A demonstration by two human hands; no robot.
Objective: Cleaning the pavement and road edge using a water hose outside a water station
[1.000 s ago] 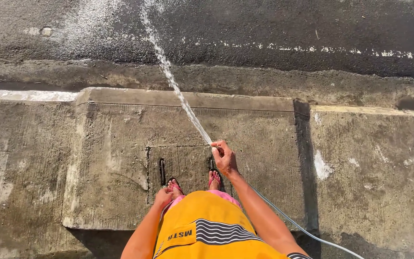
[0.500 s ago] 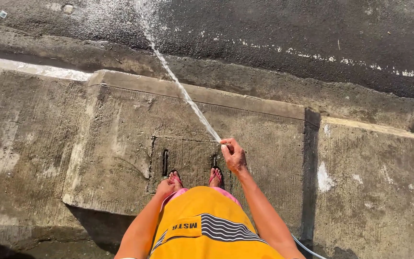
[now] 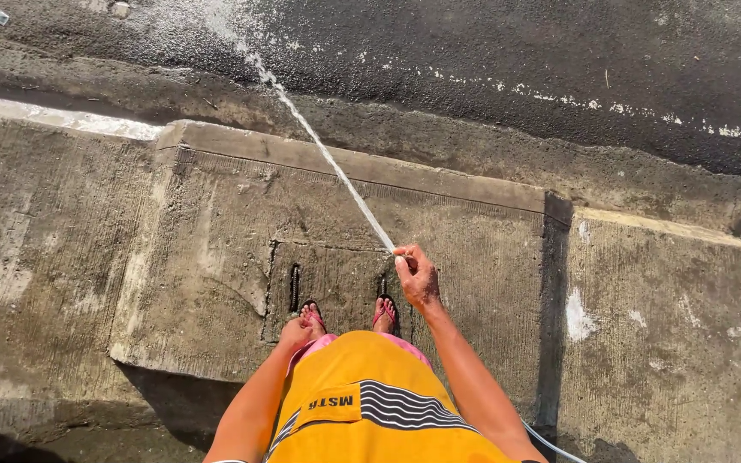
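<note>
On the raised grey concrete slab point(image 3: 216, 257) beside the dark wet asphalt road point(image 3: 516, 51), a person stands in pink flip-flops point(image 3: 385, 313), wearing a yellow garment with black stripes point(image 3: 370, 411).

Right hand point(image 3: 418, 276): clenched around the end of a thin pale hose point(image 3: 551, 444), whose visible length trails behind the right arm at the bottom edge. Nozzle hidden inside the grip.

Water jet point(image 3: 319, 146): narrow white stream leaving the right hand, running up and left across the slab's front kerb and breaking into spray on the asphalt.

Left hand point(image 3: 296, 331): low by the thigh, fingers curled loosely; whether it holds anything cannot be told.

Change from half a second ago: the jet's landing point sits farther left along the road, the hand nearly where it was, suggesting a sweeping rinse in progress.

Containers: none in view. A dark slotted drain cover point(image 3: 294, 287) lies in the slab near the feet.
</note>
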